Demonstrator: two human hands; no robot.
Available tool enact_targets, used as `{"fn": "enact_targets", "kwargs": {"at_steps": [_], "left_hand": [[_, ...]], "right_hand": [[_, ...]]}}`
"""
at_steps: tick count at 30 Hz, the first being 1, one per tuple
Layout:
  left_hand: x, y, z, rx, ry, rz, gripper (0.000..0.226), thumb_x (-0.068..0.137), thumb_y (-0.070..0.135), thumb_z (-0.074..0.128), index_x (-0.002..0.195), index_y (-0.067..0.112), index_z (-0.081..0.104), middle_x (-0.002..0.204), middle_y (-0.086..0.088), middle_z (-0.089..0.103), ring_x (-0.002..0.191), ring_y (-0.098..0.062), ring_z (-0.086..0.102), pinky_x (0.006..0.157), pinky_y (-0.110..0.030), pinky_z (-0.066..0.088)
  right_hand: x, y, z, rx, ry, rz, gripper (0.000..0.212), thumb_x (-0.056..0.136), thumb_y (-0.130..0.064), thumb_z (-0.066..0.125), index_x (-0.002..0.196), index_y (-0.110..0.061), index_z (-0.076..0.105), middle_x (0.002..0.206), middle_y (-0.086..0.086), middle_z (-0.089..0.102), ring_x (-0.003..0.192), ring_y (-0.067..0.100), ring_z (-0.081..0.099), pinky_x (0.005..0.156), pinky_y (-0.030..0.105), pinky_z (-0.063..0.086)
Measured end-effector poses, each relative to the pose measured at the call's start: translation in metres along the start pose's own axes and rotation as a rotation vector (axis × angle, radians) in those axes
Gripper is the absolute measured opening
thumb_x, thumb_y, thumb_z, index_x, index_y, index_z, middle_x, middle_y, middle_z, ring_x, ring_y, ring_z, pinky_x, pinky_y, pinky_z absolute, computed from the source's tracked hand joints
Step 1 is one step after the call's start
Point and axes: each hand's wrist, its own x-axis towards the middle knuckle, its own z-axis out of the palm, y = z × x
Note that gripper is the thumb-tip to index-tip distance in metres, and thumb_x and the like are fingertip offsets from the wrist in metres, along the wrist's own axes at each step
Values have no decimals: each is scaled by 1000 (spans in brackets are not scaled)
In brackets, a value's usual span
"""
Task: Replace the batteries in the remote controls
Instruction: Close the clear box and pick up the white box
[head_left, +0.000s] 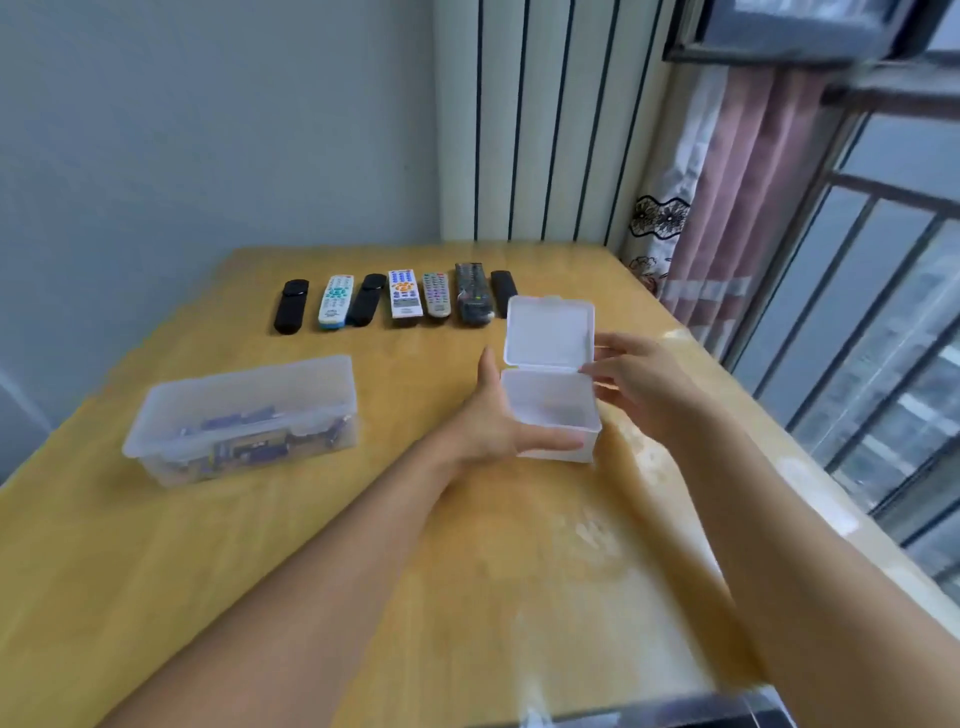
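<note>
Seven remote controls (400, 299) lie side by side in a row toward the far edge of the wooden table (208, 545), all untouched. The rightmost black one (503, 287) is partly hidden behind the raised lid (549, 332) of a small white box (558, 415), so its lower end cannot be seen. That box stands open nearer the person. The left hand (493, 421) cups its left side, thumb up along the wall and fingers curled along the front edge. The right hand (639, 374) is at the right side, fingers spread and loosely bent, fingertips (589, 369) touching near the hinge; whether it truly grips is unclear. What lies inside the box is hard to make out. Well to the left sits a long translucent tub (244, 415) holding batteries (244, 447), blurred through the plastic. A curtain (727, 197) hangs by the window (883, 312) on the right.
</note>
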Motion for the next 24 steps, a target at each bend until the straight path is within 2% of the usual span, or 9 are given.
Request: {"fn": "enact_targets", "kwargs": {"at_steps": [2,4,6,9,11,13,18,21,24], "left_hand": [[11,-13,7,41,-32,75,164,58,25,99,150,32,-37,141,8,52,130,-13,51,109,-35,46],[15,-23,9,39,23,104,160,64,18,96,146,38,-40,138,13,54,125,-8,55,108,-32,46],[13,-28,9,58,70,115,155,65,24,96,148,46,-33,134,21,51,117,2,57,101,-23,48],[7,-30,6,110,140,160,140,64,38,95,157,45,-10,145,19,43,126,1,50,103,-22,45],[5,-31,4,201,118,212,121,70,47,89,159,39,8,159,12,32,140,-6,39,114,-29,38],[6,-32,4,255,74,229,106,80,43,83,158,39,11,160,10,32,139,-10,39,113,-30,37],[28,-23,5,339,155,222,97,88,27,78,162,28,14,165,3,28,145,-15,34,109,-19,27],[43,-16,-8,185,201,181,91,78,15,87,156,23,39,148,-3,54,127,-18,57,110,-32,45],[48,-12,-21,226,171,204,80,84,14,82,153,26,44,151,0,52,125,-14,57,105,-27,47]], "right_hand": [[-8,4,-4,-61,-17,-288,40,79,22,52,97,-7,72,98,1,73,91,16,67,76,25,52],[-20,3,-14,-252,-155,-449,49,74,22,48,91,-13,76,112,-7,74,109,7,67,87,20,52],[-31,0,-26,-539,-369,-494,62,69,10,48,110,-27,76,135,-17,63,133,-4,49,107,20,38],[-42,1,-29,-893,-519,-527,62,85,-37,60,145,-46,47,160,-24,30,149,-8,12,118,21,15],[-46,11,-18,-1094,-451,-594,66,96,-65,44,156,-47,21,165,-23,11,152,-4,-2,121,25,11],[-49,21,-6,-1193,-310,-656,63,101,-62,29,158,-42,13,167,-16,10,154,6,-1,122,29,16],[-16,21,5,-1313,-178,-656,57,103,-53,22,159,-41,13,167,-14,16,155,18,8,121,37,26],[9,18,1,-1267,-189,-660,54,105,-48,29,158,-42,19,166,-14,20,155,16,12,116,41,35],[28,19,-4,-1182,-132,-681,50,107,-41,35,156,-38,28,164,-10,27,154,18,16,113,45,39]]}}
